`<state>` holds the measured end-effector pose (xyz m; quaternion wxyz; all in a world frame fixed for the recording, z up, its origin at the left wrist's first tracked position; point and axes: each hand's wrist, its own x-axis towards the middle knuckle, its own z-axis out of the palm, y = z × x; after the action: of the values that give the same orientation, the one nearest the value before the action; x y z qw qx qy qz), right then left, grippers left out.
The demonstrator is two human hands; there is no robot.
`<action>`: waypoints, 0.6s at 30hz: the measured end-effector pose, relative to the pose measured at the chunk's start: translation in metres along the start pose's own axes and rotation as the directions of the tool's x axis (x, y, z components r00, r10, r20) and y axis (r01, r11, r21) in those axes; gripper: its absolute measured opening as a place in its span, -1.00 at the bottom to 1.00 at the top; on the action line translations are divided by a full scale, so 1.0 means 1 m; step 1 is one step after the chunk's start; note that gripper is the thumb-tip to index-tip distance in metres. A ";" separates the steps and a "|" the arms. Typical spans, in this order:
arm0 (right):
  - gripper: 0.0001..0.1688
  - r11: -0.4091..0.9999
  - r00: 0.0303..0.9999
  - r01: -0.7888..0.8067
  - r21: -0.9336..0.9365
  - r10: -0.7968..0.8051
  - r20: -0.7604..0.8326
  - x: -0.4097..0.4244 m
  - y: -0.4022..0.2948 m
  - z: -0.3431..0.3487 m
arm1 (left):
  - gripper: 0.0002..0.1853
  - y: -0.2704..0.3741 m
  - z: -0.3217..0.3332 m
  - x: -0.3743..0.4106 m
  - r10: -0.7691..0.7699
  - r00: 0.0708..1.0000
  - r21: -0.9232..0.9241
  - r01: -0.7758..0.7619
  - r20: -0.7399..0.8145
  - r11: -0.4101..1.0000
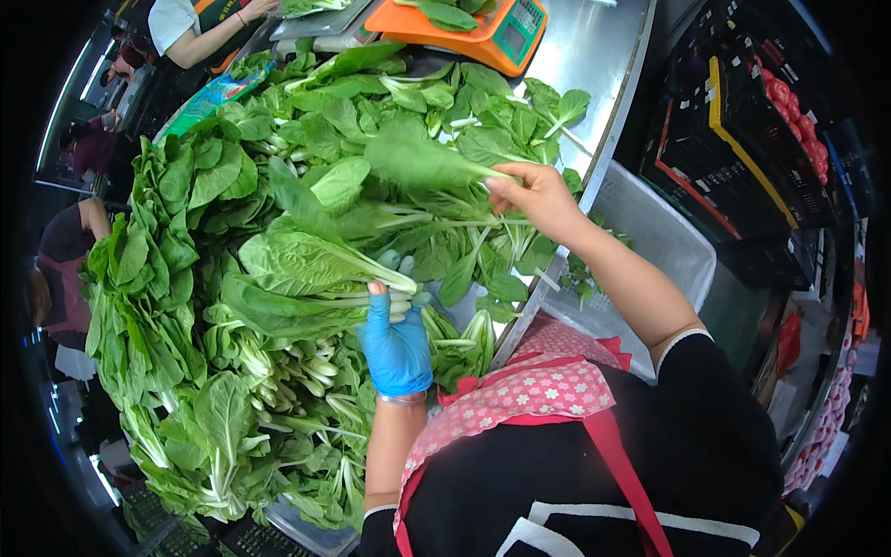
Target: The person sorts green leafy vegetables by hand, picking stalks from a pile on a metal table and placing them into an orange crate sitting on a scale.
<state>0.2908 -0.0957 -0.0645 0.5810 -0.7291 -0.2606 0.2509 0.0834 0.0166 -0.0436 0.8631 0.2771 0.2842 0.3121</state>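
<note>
My left hand (397, 341), in a blue glove with the thumb tip bare, grips a bunch of leafy greens (306, 271) by its pale stems. The leaves of that bunch point to the left. My bare right hand (536, 195) pinches the stem end of a single green leaf (418, 159), blurred and held above the heap. Beneath both hands spreads a large heap of leafy greens (223, 174), with white stems bundled low at the left. Loose leaves (501, 271) lie between my right forearm and the heap.
An orange scale (480, 31) bearing greens stands at the table's far end. Beyond the metal table edge (612, 132) is a grey plastic bin (654, 230) with leaf scraps. Black crates (738, 132) are stacked at right. A co-worker's arm (209, 38) reaches in at upper left.
</note>
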 end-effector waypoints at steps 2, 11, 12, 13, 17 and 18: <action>-0.64 0.883 0.967 -0.254 0.395 0.239 0.086 -0.003 -0.011 0.000 | -0.58 -0.001 0.007 -0.001 -0.016 0.999 -0.026 0.017 0.046 1.000; -0.66 0.706 0.772 0.575 -0.414 -0.635 -0.011 -0.053 -0.016 0.049 | -0.68 -0.036 -0.007 0.005 -0.222 0.975 -0.028 0.223 0.026 0.974; -0.56 0.514 0.763 0.597 -0.616 -0.601 0.238 -0.063 -0.023 0.051 | -0.68 -0.038 -0.002 0.001 -0.236 0.972 -0.007 0.236 0.021 0.972; -0.55 0.500 0.795 0.558 -0.662 -0.551 0.253 -0.068 -0.029 0.057 | -0.68 -0.037 0.006 -0.003 -0.255 0.967 0.019 0.255 0.021 0.967; -0.62 0.800 0.840 0.524 -0.293 -0.428 0.333 -0.065 -0.039 0.045 | -0.66 -0.019 0.012 -0.003 -0.276 0.961 -0.029 0.276 -0.018 0.961; -0.63 0.885 0.860 0.439 -0.154 -0.364 0.359 -0.059 -0.040 0.039 | -0.64 -0.020 0.008 -0.001 -0.220 0.975 -0.023 0.219 -0.041 0.975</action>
<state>0.2173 -0.0997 -0.0298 0.4819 -0.6702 -0.5255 0.2061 0.0958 0.0009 -0.0510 0.8885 0.2292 0.3287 0.2235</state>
